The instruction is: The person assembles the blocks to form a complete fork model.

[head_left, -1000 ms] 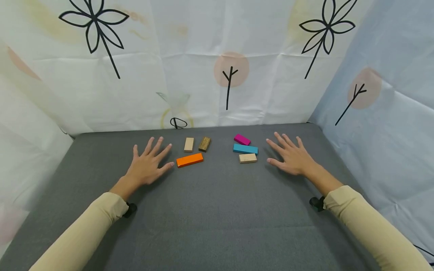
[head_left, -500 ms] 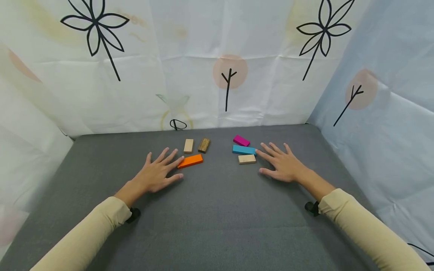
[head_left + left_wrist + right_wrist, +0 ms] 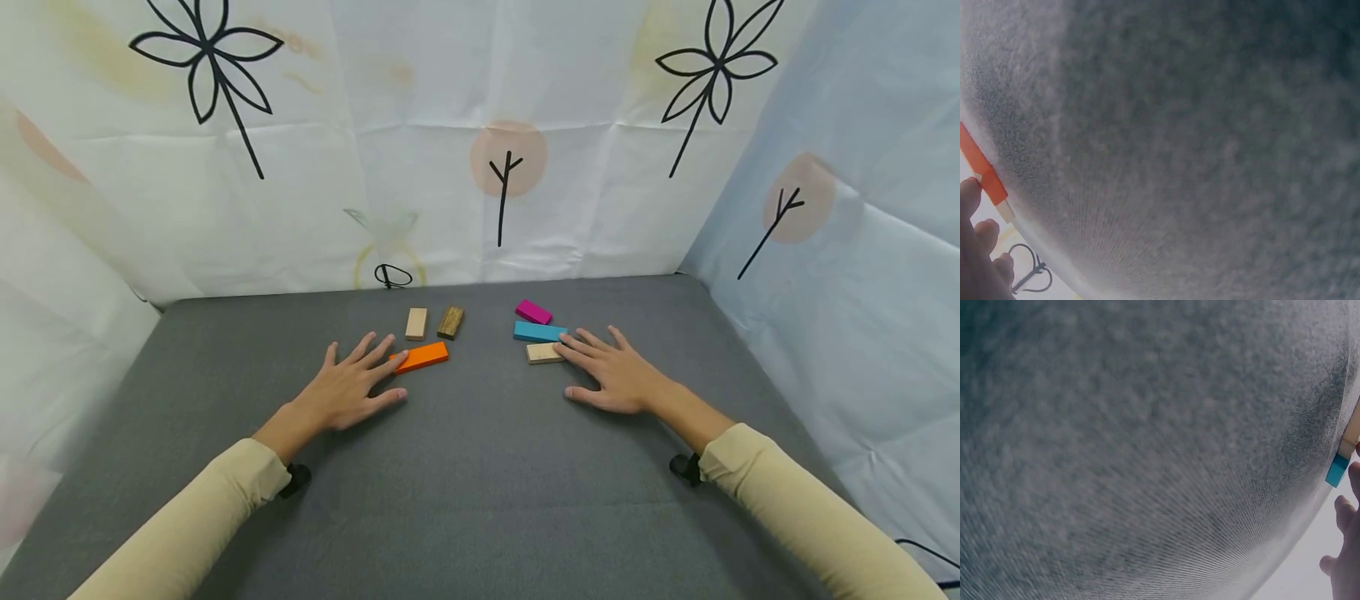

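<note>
My left hand [image 3: 347, 388] is spread with straight fingers, its index fingertip over the left end of an orange block [image 3: 423, 357]. Behind that block lie a pale wooden block [image 3: 416, 324] and a dark brown block [image 3: 451, 322]. On the other side my right hand [image 3: 617, 373] is also spread, with a fingertip at the right end of a second pale wooden block [image 3: 543, 353]. Another finger reaches the end of a blue block [image 3: 536, 332]. A magenta block [image 3: 533, 312] lies behind the blue one. In the left wrist view the orange block [image 3: 982, 165] shows beside the fingertips.
The blocks lie on a grey cloth-covered table [image 3: 480, 450]. A white printed curtain [image 3: 420, 125] rises along the table's back edge, with more fabric [image 3: 885, 292] at the right side. A dark cable [image 3: 926, 550] shows at lower right.
Both hands have come nearer to the person and inward, the left to the orange block, the right to the blue and pale blocks. The blocks show no clear movement.
</note>
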The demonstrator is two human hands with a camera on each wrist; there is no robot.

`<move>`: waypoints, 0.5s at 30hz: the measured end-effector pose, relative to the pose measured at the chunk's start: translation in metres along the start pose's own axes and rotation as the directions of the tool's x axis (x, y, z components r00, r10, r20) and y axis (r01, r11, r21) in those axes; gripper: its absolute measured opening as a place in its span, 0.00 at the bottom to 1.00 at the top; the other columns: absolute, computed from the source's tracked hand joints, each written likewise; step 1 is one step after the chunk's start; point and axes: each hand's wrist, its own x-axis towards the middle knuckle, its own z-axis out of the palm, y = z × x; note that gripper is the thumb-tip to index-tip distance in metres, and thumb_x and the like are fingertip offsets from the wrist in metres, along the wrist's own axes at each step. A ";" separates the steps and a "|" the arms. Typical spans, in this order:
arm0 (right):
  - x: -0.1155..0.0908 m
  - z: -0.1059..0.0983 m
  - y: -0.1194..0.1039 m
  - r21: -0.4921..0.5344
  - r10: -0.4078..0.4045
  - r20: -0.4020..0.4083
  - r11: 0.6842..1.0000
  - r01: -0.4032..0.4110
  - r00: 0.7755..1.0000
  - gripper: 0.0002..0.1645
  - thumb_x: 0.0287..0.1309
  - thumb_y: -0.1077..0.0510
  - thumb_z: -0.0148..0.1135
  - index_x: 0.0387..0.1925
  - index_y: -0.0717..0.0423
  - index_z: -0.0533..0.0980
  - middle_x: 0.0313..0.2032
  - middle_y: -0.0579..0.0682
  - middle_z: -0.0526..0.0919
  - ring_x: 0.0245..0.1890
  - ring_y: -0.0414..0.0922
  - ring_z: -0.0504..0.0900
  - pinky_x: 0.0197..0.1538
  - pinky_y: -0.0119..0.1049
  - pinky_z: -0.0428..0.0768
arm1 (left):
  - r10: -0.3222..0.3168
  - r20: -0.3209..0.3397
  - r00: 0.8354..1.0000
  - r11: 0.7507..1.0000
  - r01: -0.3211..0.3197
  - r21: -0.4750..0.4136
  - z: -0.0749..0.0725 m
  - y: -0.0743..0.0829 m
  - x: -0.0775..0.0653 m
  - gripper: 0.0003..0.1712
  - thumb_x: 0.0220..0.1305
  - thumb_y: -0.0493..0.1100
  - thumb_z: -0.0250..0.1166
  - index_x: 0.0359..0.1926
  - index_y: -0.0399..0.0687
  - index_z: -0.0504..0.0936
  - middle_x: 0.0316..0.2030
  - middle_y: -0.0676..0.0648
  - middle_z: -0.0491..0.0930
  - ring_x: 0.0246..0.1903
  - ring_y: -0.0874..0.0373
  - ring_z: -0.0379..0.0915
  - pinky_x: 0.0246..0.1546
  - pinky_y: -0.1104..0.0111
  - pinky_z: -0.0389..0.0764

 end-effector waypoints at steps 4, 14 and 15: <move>-0.001 0.001 -0.002 -0.017 -0.019 -0.018 1.000 0.018 1.000 0.46 0.67 0.34 0.56 0.77 0.50 0.56 0.76 0.50 0.56 0.76 0.55 0.52 0.70 0.69 0.37 | 0.010 -0.002 1.000 1.000 -0.010 0.001 0.000 0.003 0.000 0.41 0.71 0.71 0.47 0.78 0.58 0.58 0.78 0.44 0.48 0.77 0.41 0.37 0.64 0.28 0.38; -0.002 0.002 -0.006 -0.063 -0.035 -0.021 0.997 0.033 0.999 0.48 0.66 0.32 0.54 0.77 0.53 0.56 0.75 0.51 0.58 0.76 0.54 0.52 0.70 0.69 0.38 | 0.067 -0.026 0.997 0.998 -0.068 -0.012 0.000 0.019 -0.004 0.42 0.71 0.71 0.47 0.77 0.56 0.59 0.78 0.45 0.48 0.77 0.43 0.38 0.65 0.30 0.41; -0.002 0.002 -0.007 -0.068 -0.034 -0.019 0.997 0.033 0.999 0.48 0.66 0.32 0.54 0.77 0.53 0.56 0.75 0.51 0.58 0.76 0.53 0.52 0.70 0.69 0.39 | 0.072 -0.025 0.997 0.997 -0.072 -0.017 0.000 0.021 -0.004 0.42 0.71 0.71 0.46 0.77 0.56 0.60 0.78 0.45 0.48 0.77 0.43 0.38 0.65 0.30 0.41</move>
